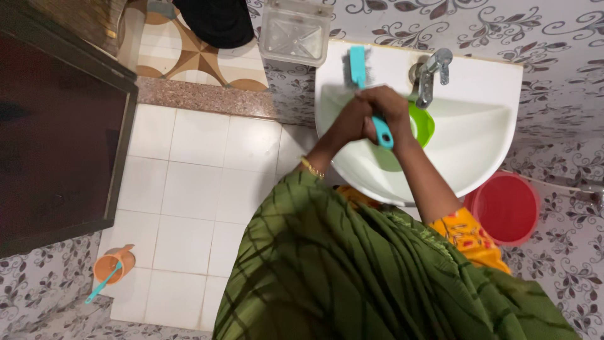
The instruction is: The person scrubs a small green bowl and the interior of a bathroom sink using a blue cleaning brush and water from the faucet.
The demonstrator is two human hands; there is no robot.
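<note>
Both hands (pixel 371 113) grip teal brush (pixel 360 69) over white sink (pixel 484 145).

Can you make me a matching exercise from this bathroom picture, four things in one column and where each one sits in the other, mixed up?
Things:
1. turquoise brush
2. red bucket
3. orange cup
4. clear soap dish

Places:
A. on the floor under the right side of the white sink
B. on the patterned wall left of the sink
C. held in both hands over the sink's rim, left of the tap
D. on the white floor tiles at lower left

Pairs: 1-C, 2-A, 3-D, 4-B
</note>
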